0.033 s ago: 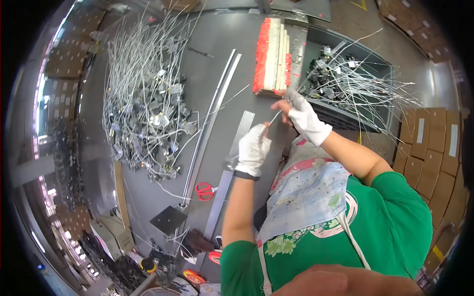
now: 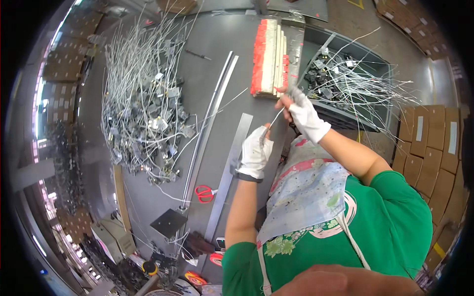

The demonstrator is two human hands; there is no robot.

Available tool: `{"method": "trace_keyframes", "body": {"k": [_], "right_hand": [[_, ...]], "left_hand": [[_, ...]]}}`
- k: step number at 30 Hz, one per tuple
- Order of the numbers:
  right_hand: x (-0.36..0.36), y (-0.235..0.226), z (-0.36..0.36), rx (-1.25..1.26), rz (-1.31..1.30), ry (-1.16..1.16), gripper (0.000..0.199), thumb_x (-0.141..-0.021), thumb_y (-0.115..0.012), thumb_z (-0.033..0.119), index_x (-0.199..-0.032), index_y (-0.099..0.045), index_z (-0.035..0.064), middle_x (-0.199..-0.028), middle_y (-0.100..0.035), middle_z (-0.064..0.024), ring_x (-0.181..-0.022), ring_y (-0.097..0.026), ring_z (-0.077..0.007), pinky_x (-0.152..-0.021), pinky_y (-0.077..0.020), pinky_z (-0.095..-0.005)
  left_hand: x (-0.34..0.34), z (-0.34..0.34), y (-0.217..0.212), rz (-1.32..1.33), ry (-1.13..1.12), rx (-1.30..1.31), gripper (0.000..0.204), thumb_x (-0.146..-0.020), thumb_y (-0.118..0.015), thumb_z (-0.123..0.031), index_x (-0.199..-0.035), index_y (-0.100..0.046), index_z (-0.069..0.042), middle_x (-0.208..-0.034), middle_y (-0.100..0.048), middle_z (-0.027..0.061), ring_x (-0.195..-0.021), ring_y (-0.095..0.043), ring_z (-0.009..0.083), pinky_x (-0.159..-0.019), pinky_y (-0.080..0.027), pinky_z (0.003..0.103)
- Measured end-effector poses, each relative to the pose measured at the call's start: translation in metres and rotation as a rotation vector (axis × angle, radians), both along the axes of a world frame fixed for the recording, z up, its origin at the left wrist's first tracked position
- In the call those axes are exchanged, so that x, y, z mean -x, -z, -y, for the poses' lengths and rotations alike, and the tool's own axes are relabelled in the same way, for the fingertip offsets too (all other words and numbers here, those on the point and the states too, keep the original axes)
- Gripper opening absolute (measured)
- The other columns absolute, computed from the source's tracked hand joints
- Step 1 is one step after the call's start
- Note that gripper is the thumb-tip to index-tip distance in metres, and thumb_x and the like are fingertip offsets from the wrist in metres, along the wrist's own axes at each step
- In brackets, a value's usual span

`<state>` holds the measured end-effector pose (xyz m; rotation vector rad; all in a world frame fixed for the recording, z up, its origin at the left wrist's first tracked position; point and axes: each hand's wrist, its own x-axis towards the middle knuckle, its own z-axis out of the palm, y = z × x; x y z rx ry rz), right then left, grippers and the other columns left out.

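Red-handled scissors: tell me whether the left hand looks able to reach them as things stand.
Probably yes: the red-handled scissors lie uncovered on the table, near the left forearm, with a flat metal strip between. The left hand holds a thin cable, though.

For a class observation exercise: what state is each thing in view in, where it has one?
White cable: nearly straight
Left hand: gloved, pinching the cable
Right hand: gloved, beside the cable, partly blurred, grip unclear
Scissors: lying on the table; blades' opening unclear
Grey bin: open-topped, holding wired parts
Wired heap: tangled
Red-and-cream strips: stacked
Cartons: stacked
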<state>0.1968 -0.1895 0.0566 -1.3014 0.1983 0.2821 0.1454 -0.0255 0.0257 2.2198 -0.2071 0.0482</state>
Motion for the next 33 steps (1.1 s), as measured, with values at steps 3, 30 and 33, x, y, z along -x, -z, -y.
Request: {"method": "trace_keyframes", "body": {"k": [3,30,33], "right_hand": [[-0.030,0.029,0.025,-0.069,0.046,0.246,0.028,-0.091,-0.046,0.028,-0.107,-0.046,0.0052,-0.069,-0.051,-0.0006,-0.049,-0.040,-0.0047,-0.045,-0.0306,-0.0185],[-0.078,0.123,0.115,-0.201,-0.333,0.117,0.018,-0.086,-0.056,0.020,-0.093,-0.050,0.0050,-0.080,-0.055,-0.0030,-0.072,-0.054,-0.0101,-0.066,-0.0450,-0.0203],[-0.072,0.119,0.108,-0.268,-0.398,0.121,0.018,-0.085,-0.058,0.021,-0.091,-0.051,0.0055,-0.081,-0.056,-0.0031,-0.074,-0.057,-0.0117,-0.067,-0.0473,-0.0214]], "left_hand": [[-0.003,0.024,0.006,-0.123,-0.026,0.106,0.029,-0.079,-0.051,0.000,-0.106,-0.060,-0.008,-0.092,-0.063,0.0148,-0.085,-0.061,0.0307,-0.073,-0.047,0.033],[-0.068,0.122,0.063,-0.153,-0.082,-0.031,0.047,-0.074,-0.052,-0.001,-0.120,-0.053,-0.010,-0.077,-0.058,0.0147,-0.071,-0.058,0.0302,-0.064,-0.047,0.036],[-0.068,0.121,0.064,-0.145,-0.091,-0.101,0.047,-0.073,-0.053,-0.001,-0.119,-0.054,-0.010,-0.078,-0.058,0.0149,-0.071,-0.057,0.0303,-0.064,-0.047,0.037]]}}
